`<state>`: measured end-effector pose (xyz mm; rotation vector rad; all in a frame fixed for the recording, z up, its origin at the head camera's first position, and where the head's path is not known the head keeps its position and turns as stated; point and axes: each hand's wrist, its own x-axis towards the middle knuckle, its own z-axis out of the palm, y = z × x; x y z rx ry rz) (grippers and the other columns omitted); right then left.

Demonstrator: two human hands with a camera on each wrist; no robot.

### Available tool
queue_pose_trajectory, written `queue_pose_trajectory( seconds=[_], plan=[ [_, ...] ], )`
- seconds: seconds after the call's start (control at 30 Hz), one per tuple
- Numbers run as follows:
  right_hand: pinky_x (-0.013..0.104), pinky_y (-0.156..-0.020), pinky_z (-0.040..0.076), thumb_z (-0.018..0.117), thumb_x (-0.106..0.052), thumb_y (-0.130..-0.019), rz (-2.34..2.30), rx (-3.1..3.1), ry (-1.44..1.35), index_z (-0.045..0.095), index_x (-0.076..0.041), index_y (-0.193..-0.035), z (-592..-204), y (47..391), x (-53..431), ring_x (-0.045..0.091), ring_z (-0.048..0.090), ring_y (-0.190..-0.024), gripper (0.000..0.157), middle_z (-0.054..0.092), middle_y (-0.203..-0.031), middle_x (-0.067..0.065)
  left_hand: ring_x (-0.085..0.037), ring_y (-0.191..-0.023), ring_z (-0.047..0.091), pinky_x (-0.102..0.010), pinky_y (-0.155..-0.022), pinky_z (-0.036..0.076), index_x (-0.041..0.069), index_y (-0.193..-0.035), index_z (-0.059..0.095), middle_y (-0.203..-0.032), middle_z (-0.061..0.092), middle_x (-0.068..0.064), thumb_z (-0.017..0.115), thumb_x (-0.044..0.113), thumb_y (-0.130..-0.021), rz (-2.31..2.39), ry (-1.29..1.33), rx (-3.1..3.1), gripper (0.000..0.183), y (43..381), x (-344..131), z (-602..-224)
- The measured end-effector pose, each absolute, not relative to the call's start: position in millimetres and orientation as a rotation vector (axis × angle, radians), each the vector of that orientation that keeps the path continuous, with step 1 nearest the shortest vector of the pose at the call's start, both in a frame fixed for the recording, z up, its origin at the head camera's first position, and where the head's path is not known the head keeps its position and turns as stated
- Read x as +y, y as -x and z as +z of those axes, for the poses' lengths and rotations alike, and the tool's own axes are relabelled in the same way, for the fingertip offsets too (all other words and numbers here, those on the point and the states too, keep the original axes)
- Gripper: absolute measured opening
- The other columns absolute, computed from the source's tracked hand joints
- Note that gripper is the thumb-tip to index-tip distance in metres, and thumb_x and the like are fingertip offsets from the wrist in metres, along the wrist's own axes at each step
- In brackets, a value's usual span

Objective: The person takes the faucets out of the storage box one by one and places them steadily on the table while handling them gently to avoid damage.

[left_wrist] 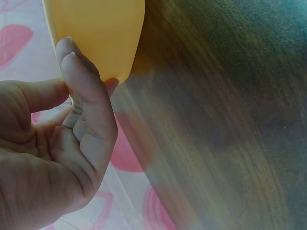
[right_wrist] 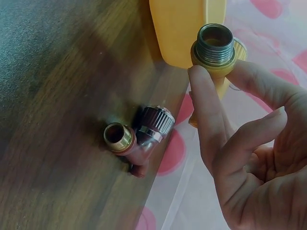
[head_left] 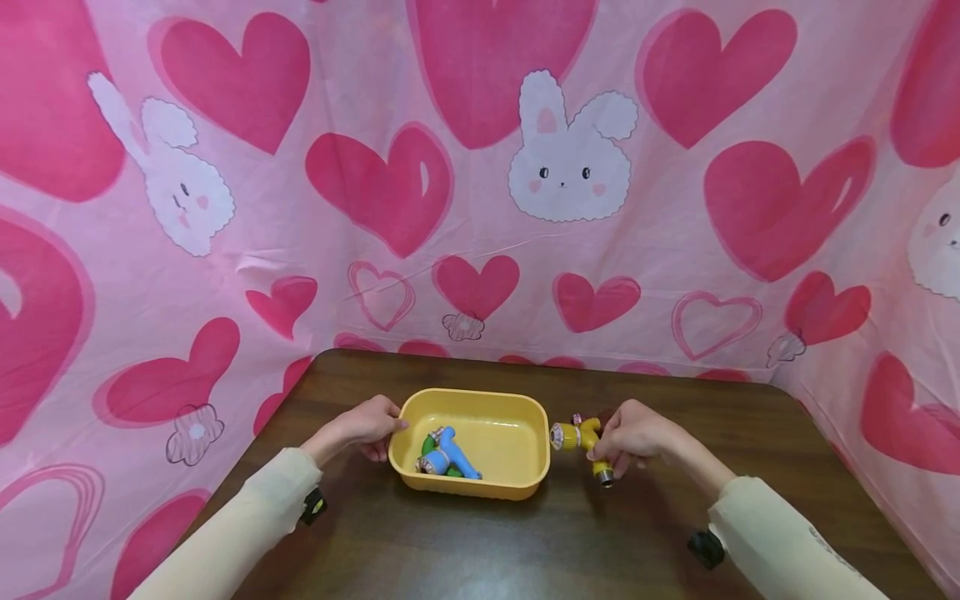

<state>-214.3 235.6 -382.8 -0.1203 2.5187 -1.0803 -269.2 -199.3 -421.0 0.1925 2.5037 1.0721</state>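
A yellow rectangular plastic tub sits on the table, and my left hand pinches its left rim between thumb and fingers. Lying in the tub's left half are a blue angle valve and a green angle valve, the blue one partly over the green. My right hand grips a yellow angle valve just right of the tub. Its threaded metal outlet shows in the right wrist view. On the table by that hand lies a dark red angle valve, mostly hidden by the hand in the head view.
The brown wooden table extends around the tub. Pink cloth with hearts and rabbits hangs behind it and along both sides. Dark wrist cameras sit under both sleeves.
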Motion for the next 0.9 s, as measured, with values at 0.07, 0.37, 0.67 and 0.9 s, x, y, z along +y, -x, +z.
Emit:
queue_pose_trajectory(
  seconds=[0.07, 0.37, 0.67, 0.9],
  plan=[
    [0.018, -0.044, 0.039, 0.087, -0.019, -0.085, -1.083, 2.516, 0.129, 0.079, -0.003, -0.076, -383, 214, 237, 0.022, 0.073, -0.060, 0.020, 0.073, -0.070, 0.009, -0.014, -0.044, 0.058, -0.028, -0.044, 0.054, -0.005, -0.108, 0.071, -0.059, 0.060, -0.010, 0.057, 0.009, -0.108, 1.074, -0.191, 2.505, 0.019, 269, -199, -421],
    [0.019, -0.045, 0.040, 0.086, -0.018, -0.087, -1.080, 2.517, 0.121, 0.079, -0.003, -0.078, -385, 213, 245, 0.023, 0.074, -0.061, 0.018, 0.074, -0.073, 0.009, -0.014, -0.044, 0.058, -0.028, -0.044, 0.054, -0.004, -0.108, 0.072, -0.058, 0.060, -0.010, 0.057, 0.009, -0.108, 1.070, -0.182, 2.508, 0.020, 269, -199, -422],
    [0.020, -0.046, 0.040, 0.085, -0.019, -0.089, -1.064, 2.523, 0.107, 0.078, -0.004, -0.078, -385, 212, 252, 0.023, 0.074, -0.062, 0.020, 0.074, -0.073, 0.008, -0.014, -0.044, 0.057, -0.028, -0.045, 0.055, -0.005, -0.107, 0.071, -0.059, 0.060, -0.010, 0.057, 0.009, -0.108, 1.072, -0.179, 2.504, 0.019, 269, -198, -421],
    [0.021, -0.047, 0.042, 0.084, -0.018, -0.088, -1.062, 2.530, 0.095, 0.079, -0.003, -0.080, -386, 212, 258, 0.022, 0.073, -0.062, 0.018, 0.073, -0.072, 0.008, -0.014, -0.044, 0.057, -0.028, -0.044, 0.054, -0.005, -0.107, 0.071, -0.059, 0.059, -0.010, 0.058, 0.009, -0.108, 1.079, -0.180, 2.498, 0.020, 268, -198, -421]
  ],
)
